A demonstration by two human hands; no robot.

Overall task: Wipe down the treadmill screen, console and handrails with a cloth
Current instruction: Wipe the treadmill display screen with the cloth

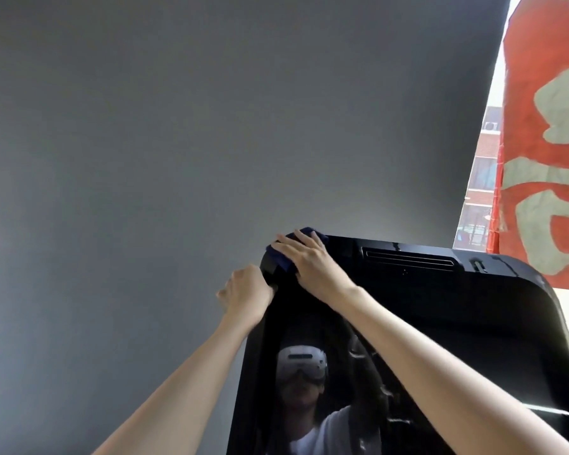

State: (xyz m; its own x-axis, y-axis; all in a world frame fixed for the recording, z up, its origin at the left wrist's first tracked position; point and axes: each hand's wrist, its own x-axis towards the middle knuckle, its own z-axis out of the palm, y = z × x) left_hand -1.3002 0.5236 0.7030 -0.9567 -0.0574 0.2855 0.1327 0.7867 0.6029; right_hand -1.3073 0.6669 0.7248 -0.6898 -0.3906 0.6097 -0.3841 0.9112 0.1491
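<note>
The dark blue cloth [284, 256] sits bunched on the upper left corner of the treadmill screen [440, 323], just left of the frame's centre. Only its edges show: a fold peeks out above the fingertips and another strip hangs below the palm, draped over the corner's rounded edge.

The right hand [309, 261] lies flat on top of the cloth, palm down, pressing it against the corner. Its fingers [289, 243] are stretched out and slightly fanned, pointing toward the upper left. The right forearm runs from the lower right of the frame diagonally across the glossy black panel.

The left hand [247, 292] is just beside and below, at the screen's left edge. Its fingers curl around that edge, closed on the frame of the panel, though the fingertips themselves are hidden behind it. The left forearm comes up from the bottom left of the frame.

The screen is a large, dark, tilted panel with rounded corners, filling the lower right. A long narrow slot [409, 256] runs along its top strip, right of the cloth. In the glass, in the lower middle of the frame, a reflection shows a person wearing a white headset [301, 361] and a white top.

Behind everything spreads a plain grey wall [211, 110]. At the far right, a red banner [546, 142] with pale lettering hangs before a bright window, with a brick building [480, 162] visible outside.
</note>
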